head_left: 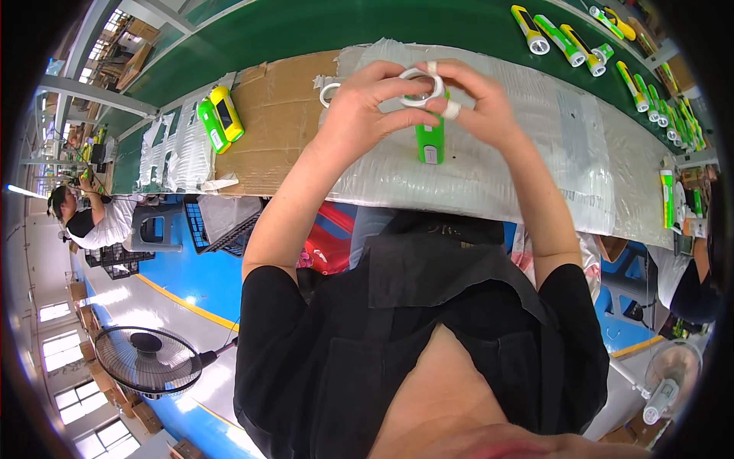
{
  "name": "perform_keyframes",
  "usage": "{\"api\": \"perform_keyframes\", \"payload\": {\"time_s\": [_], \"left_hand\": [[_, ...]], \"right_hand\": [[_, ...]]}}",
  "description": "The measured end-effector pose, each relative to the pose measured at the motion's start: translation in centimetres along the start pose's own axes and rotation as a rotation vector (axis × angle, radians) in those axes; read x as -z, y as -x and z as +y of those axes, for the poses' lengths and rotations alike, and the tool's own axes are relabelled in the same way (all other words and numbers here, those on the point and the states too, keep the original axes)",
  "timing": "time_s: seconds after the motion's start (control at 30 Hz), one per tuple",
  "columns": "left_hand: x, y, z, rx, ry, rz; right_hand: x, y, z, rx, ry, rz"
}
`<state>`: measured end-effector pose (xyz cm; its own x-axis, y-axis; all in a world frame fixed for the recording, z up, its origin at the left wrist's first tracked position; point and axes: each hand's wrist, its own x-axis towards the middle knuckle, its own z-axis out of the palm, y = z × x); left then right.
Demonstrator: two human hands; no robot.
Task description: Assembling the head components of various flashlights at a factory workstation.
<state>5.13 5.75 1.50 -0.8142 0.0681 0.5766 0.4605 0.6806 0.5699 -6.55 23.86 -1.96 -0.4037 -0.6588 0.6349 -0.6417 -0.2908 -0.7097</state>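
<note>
A white ring [403,100] is held between both hands, in front of me over the bench. My left hand [365,103] grips its left side with fingers and thumb. My right hand [478,99] pinches the right side; pale tape wraps its thumb and a finger. Directly below the ring is a green flashlight [431,145], its upper part hidden by the hands. Whether a hand also touches the flashlight I cannot tell. Another white ring [324,93] lies just left of my left hand, partly covered by it.
The bench has cardboard [279,115] and a clear plastic sheet [550,161] on top. Green and yellow flashlights [219,120] lie at left; several more flashlights [569,47] lie at far right. A co-worker [99,214] sits at far left. A fan [147,359] stands behind, left.
</note>
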Motion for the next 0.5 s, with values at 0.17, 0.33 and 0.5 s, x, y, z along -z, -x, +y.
{"api": "perform_keyframes", "payload": {"time_s": [0.17, 0.33, 0.5], "left_hand": [[-1.6, -0.9, 0.9, 0.018, 0.004, -0.096], [-3.4, -1.3, 1.4, 0.140, 0.050, -0.143], [-3.7, -1.4, 1.5, 0.130, 0.049, -0.115]], "right_hand": [[4.9, -1.5, -2.6, -0.075, 0.279, -0.248], [6.1, -5.2, -6.0, -0.086, 0.499, -0.595], [6.0, -6.1, -6.5, -0.258, 0.567, -0.742]]}}
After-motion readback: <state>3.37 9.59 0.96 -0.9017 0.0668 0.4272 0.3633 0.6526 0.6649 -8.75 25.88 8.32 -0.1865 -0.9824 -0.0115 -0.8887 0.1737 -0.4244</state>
